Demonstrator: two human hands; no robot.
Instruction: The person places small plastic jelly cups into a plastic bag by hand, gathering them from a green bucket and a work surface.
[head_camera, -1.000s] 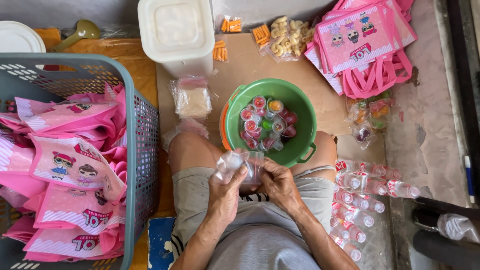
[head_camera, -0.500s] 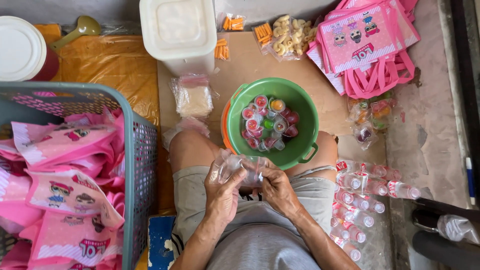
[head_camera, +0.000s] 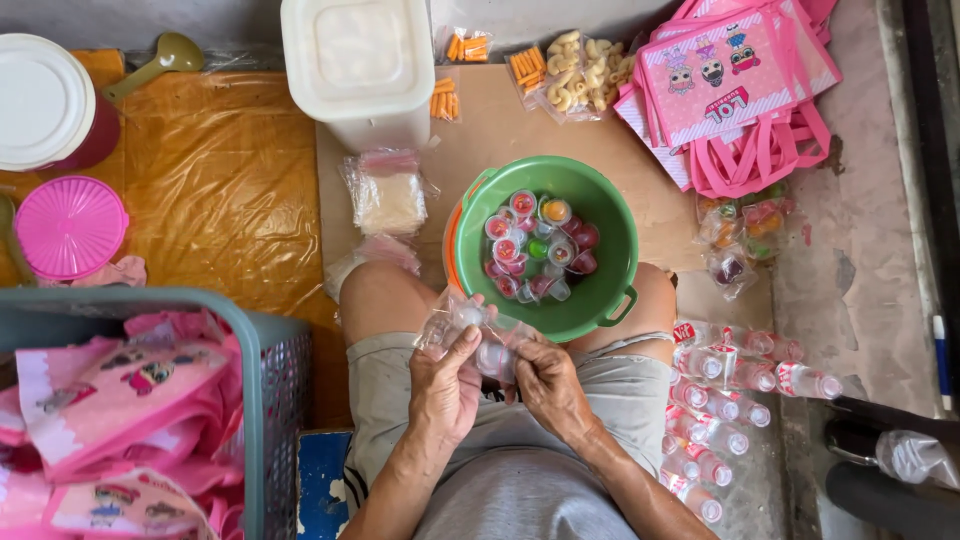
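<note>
**Both hands pinched on a clear plastic bag**

I see my left hand and right hand each closed on a small clear plastic bag, held over my lap just below the green bucket. Something small and round shows inside the bag. The bucket, set between my knees, holds colourful jelly cups. Small bottles lie just beside my right thigh.
</note>
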